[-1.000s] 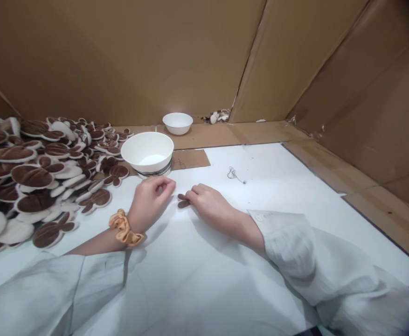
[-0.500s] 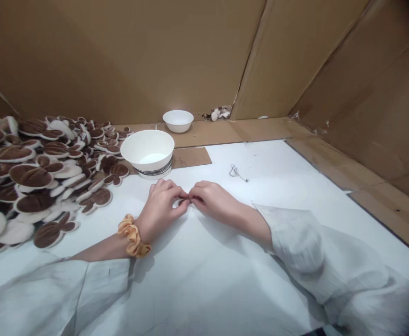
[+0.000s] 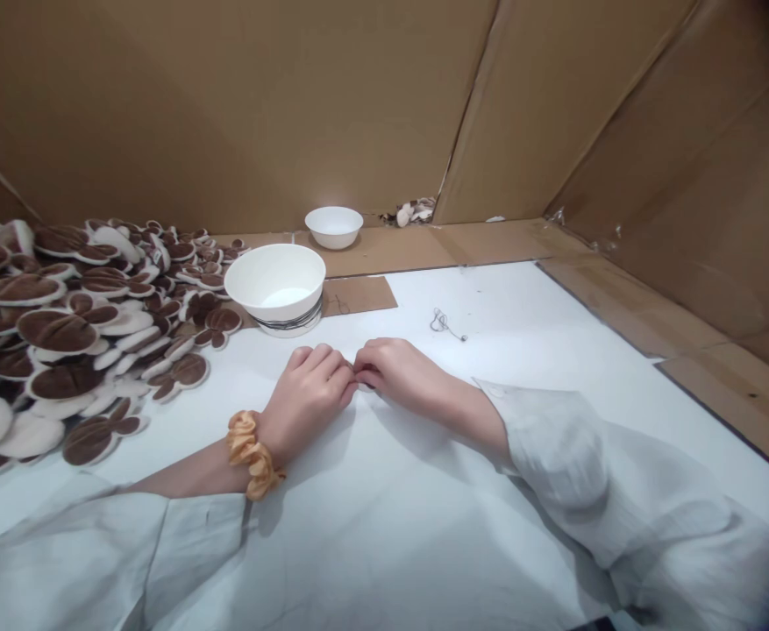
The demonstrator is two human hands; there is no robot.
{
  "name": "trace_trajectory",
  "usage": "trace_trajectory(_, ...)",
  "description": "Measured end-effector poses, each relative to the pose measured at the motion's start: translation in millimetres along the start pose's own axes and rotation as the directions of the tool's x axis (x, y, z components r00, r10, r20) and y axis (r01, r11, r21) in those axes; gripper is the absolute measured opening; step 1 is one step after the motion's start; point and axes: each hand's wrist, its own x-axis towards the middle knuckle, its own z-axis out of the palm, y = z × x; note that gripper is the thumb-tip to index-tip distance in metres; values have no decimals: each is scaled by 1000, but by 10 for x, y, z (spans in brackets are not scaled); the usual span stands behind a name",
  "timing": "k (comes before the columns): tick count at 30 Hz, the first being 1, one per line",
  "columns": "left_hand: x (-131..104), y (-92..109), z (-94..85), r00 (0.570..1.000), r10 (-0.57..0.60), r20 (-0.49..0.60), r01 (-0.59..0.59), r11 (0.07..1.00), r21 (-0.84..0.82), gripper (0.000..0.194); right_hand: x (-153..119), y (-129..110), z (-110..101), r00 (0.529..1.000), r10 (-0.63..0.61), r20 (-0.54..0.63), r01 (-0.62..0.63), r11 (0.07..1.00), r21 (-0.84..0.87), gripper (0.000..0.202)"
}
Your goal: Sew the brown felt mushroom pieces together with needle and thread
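My left hand (image 3: pixel 311 394), with a yellow scrunchie (image 3: pixel 253 454) at its wrist, has its fingers curled and pressed together, palm side hidden. Its fingertips meet those of my right hand (image 3: pixel 401 372), which is pinched from the other side. Something small and dark shows faintly between the fingertips, mostly covered, too small to name. Both hands are just above the white tabletop (image 3: pixel 522 324). Beyond my left hand stands a large white bowl (image 3: pixel 275 280) with dark thread wound round its lower part.
A pile of brown and white plush pieces (image 3: pixel 61 329) covers the left side. A smaller white bowl (image 3: pixel 334 228) sits at the back on cardboard. Tangled dark thread (image 3: pixel 446 325) lies right of centre. Cardboard walls (image 3: pixel 226 105) stand behind and at the right.
My left hand has rolled over, its back now facing up and its fingers curled, hiding the small dark thing more. My right hand has barely moved.
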Motion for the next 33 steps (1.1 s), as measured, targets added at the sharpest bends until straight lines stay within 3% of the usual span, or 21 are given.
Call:
trace_trajectory(5,13,-73,-38,968,-242,64,250,937,-242,13,7,-103,-9,999,35,3,-34,992,-119,20)
trace_trajectory(10,1,-170,-108,869,-482,-106,438,853,-284,14,14,-194,-16,996,87,21,-85,991,-100,24)
trace_trajectory(15,-58,-227,-138,810,-552,-198,501,827,-254,14,-33,-135,61,1000,11,12,-9,990,-137,23)
trace_trajectory(18,-124,-300,-158,781,-585,-218,539,808,-240,14,-78,-57,108,998,-53,-21,51,996,-66,25)
trace_trajectory(20,-169,-358,-173,779,-582,-234,543,812,-213,15,-100,-5,129,996,-77,-50,77,997,3,26)
trace_trajectory(22,-199,-398,-184,809,-536,-241,511,844,-162,16,-117,47,149,994,-77,-75,81,995,52,25)
trace_trajectory(24,-200,-398,-183,873,-446,-200,436,895,-90,17,-134,102,172,993,-73,-95,80,994,70,25)
trace_trajectory(27,-119,-313,-139,941,-337,-23,337,940,48,24,-184,180,200,989,-71,-129,80,994,68,26)
trace_trajectory(29,-2,-224,-79,927,-351,135,332,932,145,35,-240,209,198,989,-53,-139,63,996,67,25)
trace_trajectory(31,160,-141,1,875,-404,265,356,910,211,43,-306,209,176,991,-28,-128,36,997,62,23)
trace_trajectory(33,348,-90,91,823,-462,329,406,885,227,48,-372,190,141,994,0,-107,5,999,49,21)
